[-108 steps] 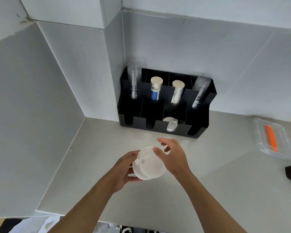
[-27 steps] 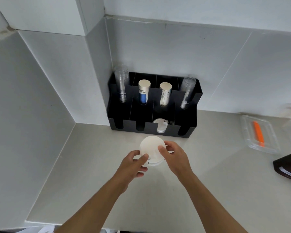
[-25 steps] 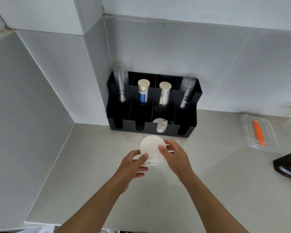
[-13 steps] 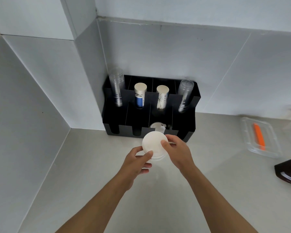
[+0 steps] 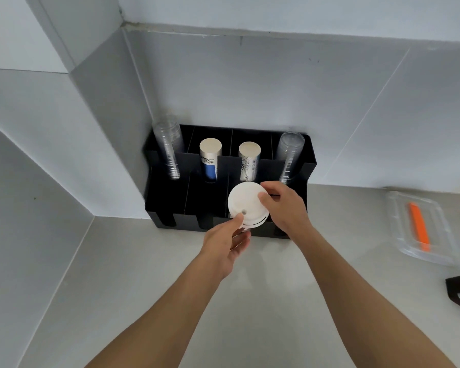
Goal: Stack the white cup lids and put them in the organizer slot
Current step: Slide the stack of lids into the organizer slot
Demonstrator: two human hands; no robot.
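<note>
White cup lids [image 5: 246, 205], stacked, sit pinched between both hands over the grey desk [image 5: 263, 301]: left hand [image 5: 223, 245] grips the near edge, right hand [image 5: 284, 208] the far-right edge. Just behind, the stack overlaps the black organizer [image 5: 170, 208], at its third front slot from the left.
</note>
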